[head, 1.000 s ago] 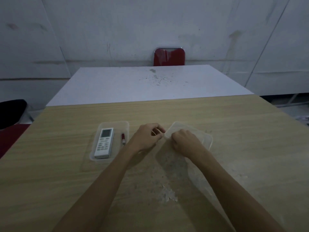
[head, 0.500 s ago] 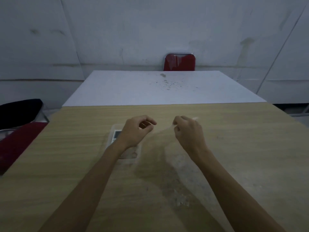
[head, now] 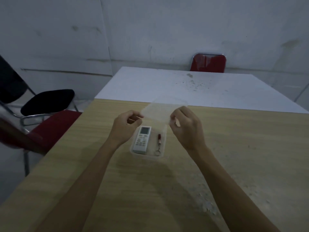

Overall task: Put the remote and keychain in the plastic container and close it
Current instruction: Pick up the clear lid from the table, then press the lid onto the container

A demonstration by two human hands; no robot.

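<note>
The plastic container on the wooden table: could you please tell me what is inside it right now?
Inside the plastic container lie a white remote and, to its right, a red keychain with a metal ring. Nothing covers them: both hands hold the clear lid above it.

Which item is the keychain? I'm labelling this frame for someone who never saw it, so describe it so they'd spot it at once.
On the wooden table, between the person's forearms, sits a clear plastic container. Two things lie inside it, side by side. The keychain is the thin dark red stick with a metal ring at its near end, right of the much wider white remote.
</note>
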